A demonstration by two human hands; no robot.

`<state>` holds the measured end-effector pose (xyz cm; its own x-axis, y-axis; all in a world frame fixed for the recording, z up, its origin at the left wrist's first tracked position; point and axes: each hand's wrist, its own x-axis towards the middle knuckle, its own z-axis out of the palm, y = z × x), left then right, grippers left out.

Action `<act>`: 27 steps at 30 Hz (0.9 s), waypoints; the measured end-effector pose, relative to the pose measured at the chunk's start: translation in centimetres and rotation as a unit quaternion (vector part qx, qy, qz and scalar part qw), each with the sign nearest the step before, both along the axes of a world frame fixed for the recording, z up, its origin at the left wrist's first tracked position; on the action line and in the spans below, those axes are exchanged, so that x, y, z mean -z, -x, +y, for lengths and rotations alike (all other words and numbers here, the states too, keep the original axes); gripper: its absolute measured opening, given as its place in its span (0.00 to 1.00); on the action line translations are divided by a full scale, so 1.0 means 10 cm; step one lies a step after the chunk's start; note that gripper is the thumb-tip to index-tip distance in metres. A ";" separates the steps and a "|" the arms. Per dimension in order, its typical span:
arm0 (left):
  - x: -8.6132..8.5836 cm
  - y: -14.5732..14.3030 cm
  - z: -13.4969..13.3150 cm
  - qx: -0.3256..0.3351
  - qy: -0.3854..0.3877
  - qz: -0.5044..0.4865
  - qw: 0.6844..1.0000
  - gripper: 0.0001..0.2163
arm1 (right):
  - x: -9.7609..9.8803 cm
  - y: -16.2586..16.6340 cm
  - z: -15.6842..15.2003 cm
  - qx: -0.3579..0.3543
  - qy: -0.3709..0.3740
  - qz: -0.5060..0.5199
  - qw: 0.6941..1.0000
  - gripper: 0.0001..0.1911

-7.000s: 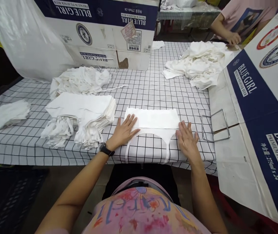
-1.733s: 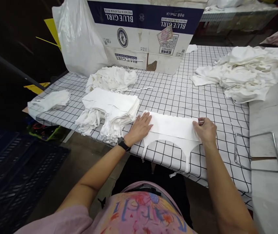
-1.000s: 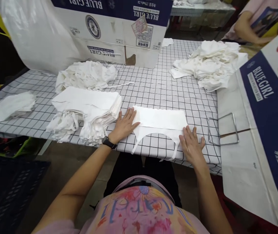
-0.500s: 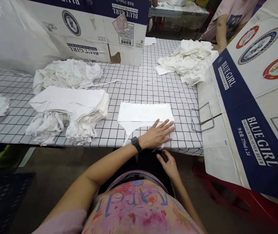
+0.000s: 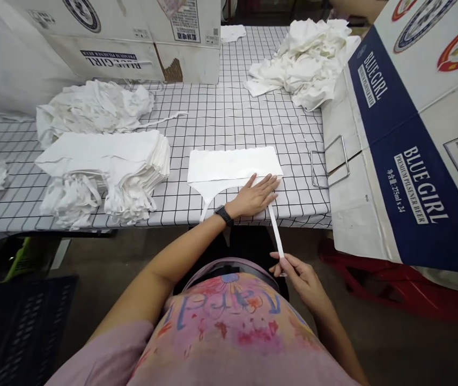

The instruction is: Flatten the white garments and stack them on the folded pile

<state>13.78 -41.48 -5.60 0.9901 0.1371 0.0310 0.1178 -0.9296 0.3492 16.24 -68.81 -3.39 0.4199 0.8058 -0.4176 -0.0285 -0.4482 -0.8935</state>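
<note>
A flat white fabric piece [image 5: 233, 165] with narrow straps lies at the table's front edge. My left hand [image 5: 253, 197], a dark watch on its wrist, rests flat across the piece's lower right part with fingers stretched out. From under that hand a white strap [image 5: 276, 230] runs taut past the table edge toward my body. My right hand [image 5: 298, 272] pinches the strap's lower end between thumb and fingers. The left strap [image 5: 205, 208] of the piece hangs toward the edge, partly behind my left forearm. To the left sits a neat stack of similar white pieces [image 5: 104, 153], their straps bunched in front.
Loose white fabric heaps lie behind the stack [image 5: 92, 110] and at the back right [image 5: 305, 61]. A cardboard box [image 5: 189, 56] stands at the back; another [image 5: 390, 145] with a metal handle [image 5: 331, 163] borders the right. A red stool [image 5: 374, 289] is below. Another person's arm [image 5: 360, 6] shows at the top.
My right hand has moved down and toward my body, drawing the strap out straight. My left hand stays flat on the fabric piece. The camera view has tilted downward.
</note>
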 end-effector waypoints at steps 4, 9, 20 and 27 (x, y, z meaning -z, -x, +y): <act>0.03 -0.01 0.01 0.000 -0.028 -0.007 1.000 0.27 | -0.10 0.10 -0.13 0.044 0.009 -0.018 0.999 0.30; 0.05 -0.01 -0.01 -0.002 -0.045 -0.018 0.999 0.27 | -0.36 0.09 -0.24 0.040 -0.004 -0.047 0.998 0.19; 0.03 -0.03 0.01 -0.006 0.013 -0.035 0.999 0.25 | -0.51 -0.13 -0.01 0.059 -0.188 0.109 0.974 0.15; -0.20 0.20 -0.04 -0.049 0.201 -0.193 0.959 0.16 | -0.42 -0.29 0.49 0.128 -0.182 0.027 0.975 0.12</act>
<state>11.83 -41.89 -3.56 0.8973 0.3071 0.3171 -0.0119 -0.7012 0.7128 19.13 -63.92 0.77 0.6124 0.7760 -0.1512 -0.1489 -0.0747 -0.9860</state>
